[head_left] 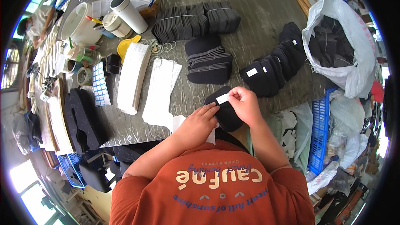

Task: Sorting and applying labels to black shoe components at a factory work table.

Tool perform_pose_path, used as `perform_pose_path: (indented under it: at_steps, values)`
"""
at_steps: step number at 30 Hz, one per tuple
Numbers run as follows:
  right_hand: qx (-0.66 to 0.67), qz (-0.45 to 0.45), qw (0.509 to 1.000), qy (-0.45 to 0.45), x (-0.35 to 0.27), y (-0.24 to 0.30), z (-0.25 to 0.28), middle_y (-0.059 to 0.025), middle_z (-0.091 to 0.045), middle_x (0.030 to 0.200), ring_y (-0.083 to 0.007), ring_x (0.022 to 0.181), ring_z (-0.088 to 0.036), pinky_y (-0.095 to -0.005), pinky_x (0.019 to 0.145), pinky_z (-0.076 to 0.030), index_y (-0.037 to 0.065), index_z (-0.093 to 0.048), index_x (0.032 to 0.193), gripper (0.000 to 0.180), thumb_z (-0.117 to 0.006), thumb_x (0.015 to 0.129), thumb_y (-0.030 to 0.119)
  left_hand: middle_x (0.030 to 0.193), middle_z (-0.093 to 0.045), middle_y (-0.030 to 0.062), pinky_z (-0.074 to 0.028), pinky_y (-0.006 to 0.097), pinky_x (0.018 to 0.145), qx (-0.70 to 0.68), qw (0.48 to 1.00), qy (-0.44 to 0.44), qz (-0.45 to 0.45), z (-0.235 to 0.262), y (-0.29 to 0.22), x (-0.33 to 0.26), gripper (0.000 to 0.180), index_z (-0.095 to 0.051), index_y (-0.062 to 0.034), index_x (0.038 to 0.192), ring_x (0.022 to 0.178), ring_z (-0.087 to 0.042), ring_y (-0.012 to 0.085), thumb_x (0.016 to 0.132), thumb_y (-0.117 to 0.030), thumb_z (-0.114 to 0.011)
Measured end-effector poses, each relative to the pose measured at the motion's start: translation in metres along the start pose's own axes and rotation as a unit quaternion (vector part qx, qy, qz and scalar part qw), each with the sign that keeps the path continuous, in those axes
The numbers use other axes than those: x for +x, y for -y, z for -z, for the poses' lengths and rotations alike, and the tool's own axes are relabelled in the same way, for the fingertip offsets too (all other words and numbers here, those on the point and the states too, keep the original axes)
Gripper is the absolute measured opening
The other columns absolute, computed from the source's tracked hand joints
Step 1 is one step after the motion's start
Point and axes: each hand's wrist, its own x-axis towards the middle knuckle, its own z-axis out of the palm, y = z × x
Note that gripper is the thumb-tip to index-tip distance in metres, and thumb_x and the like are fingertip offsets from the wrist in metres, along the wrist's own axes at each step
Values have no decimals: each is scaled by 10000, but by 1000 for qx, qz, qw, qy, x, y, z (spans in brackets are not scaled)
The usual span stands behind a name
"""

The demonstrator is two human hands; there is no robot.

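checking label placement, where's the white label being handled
In the head view, the white label is just right of centre, over the black pad, between the left hand and the right hand.

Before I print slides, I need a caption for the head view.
Right hand pinches a white label over a black pad, left hand at the pad's edge, dark stacks beyond.

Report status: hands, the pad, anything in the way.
Left hand at left edge of black pad. Right hand bunched at right end of white label. Label on pad. Nothing visibly blocking; labelled pads just beyond.
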Motion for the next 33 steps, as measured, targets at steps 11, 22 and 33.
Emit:
perform_pose_path:
  at_steps: [11, 22, 33]
  values:
    - [32, -14, 999, 15, 0, -12, -4, -18, -612, 692, -49, 626, -527, -219, 579, -441, -21, -614, 790, 36, -604, 820, -5, 1301, -490, 208, -360, 433, 1053, 6, 1000, 27, 7, -7, -4, -2, 198, -590, 41, 881, 1294, -392, 349, 815, -146, -599]
    - [39, -22, 999, 17, -6, -7, -4, 6, -602, 691, -28, 632, -523, -200, 570, -428, -15, -612, 791, 38, -612, 829, -14, 1320, -478, 204, -350, 426, 1066, 1, 999, 42, 21, -8, -7, -4, 280, -611, 34, 925, 1314, -362, 338, 756, -182, -667]
    - [34, -3, 999, 16, -4, -9, -9, 44, -576, 698, 1, 614, -483, -177, 548, -388, 1, -614, 789, 57, -612, 844, -15, 1342, -457, 197, -364, 422, 1062, 1, 999, 41, 23, -13, -4, -5, 425, -618, 22, 946, 1313, -362, 339, 624, -213, -766]
